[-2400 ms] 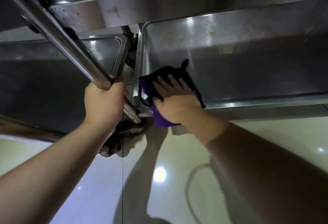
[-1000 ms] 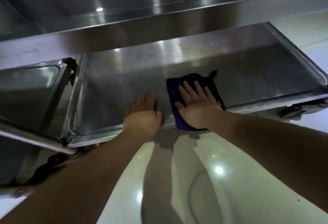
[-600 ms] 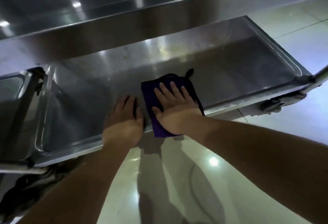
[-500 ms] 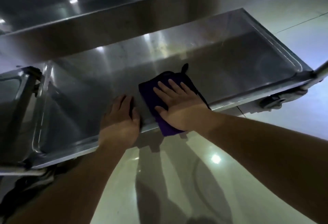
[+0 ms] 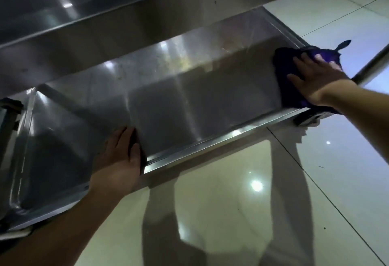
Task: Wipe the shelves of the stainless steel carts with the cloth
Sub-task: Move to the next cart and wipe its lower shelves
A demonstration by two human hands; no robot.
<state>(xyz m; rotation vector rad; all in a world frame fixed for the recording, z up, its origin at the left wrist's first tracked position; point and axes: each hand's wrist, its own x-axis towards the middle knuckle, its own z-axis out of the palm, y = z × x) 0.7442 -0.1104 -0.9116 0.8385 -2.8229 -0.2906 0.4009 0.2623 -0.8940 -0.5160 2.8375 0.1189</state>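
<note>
Pressing cloth (image 5: 284, 80) flat under right hand (image 5: 313, 80), fingers spread, at shelf (image 5: 189, 101) right end; left hand (image 5: 120, 160), fingers straight, bracing near rim.

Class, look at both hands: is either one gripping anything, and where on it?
Nothing is gripped. The right hand presses flat on the purple cloth, covering its middle; the left hand rests flat on the lower shelf.

- The right hand (image 5: 315, 80) lies flat on the purple cloth (image 5: 283, 89), at 2 o'clock on the bottom shelf (image 5: 200, 101).
- The left hand (image 5: 120, 160) rests flat on the shelf's front edge, at 8 o'clock.
- The shiny floor (image 5: 231, 213) shows arm shadows at 6 o'clock.
</note>
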